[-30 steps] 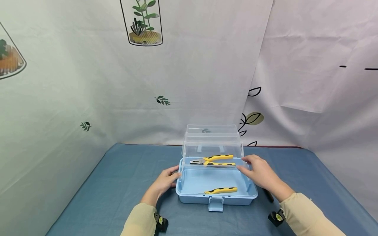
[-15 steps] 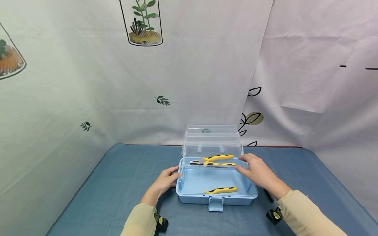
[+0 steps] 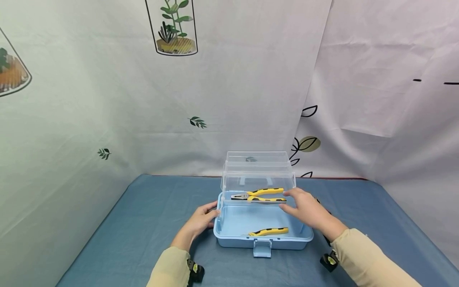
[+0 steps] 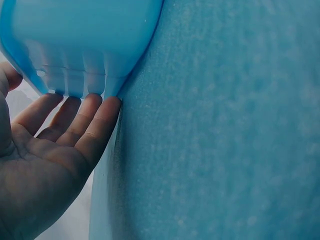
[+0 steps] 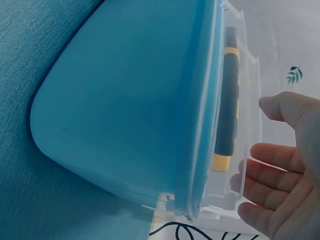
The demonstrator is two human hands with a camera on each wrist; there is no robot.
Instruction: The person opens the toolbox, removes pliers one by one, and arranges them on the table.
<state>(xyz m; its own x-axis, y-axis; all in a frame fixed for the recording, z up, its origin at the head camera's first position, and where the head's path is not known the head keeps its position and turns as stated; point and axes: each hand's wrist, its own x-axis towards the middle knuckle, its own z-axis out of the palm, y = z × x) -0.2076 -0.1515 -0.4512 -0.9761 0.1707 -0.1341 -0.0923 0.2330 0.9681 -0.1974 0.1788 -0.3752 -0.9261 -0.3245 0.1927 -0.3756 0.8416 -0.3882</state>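
A light-blue toolbox (image 3: 263, 242) stands with its clear lid (image 3: 258, 169) raised at the back. Combination pliers (image 3: 265, 191) with yellow-and-black handles lie on a clear upper tray (image 3: 234, 202). Another yellow-and-black tool handle (image 3: 269, 231) shows inside by the front wall; its head is hidden. My left hand (image 3: 199, 220) rests against the box's left side, and in the left wrist view its fingertips (image 4: 90, 100) touch the wall. Over the right end of the tray is my right hand (image 3: 310, 207), fingers spread, holding nothing, close to the pliers' handle ends.
Blue cloth covers the table (image 3: 154, 223), with a white printed backdrop (image 3: 215, 87) behind and at the sides. A dark object (image 3: 327, 240) lies right of the box, mostly hidden under my right forearm. The front latch (image 3: 262, 248) hangs down.
My right hand has moved left from the box's right edge toward the pliers' handles. More of the dark object behind it shows now. The left hand and the box have stayed put.
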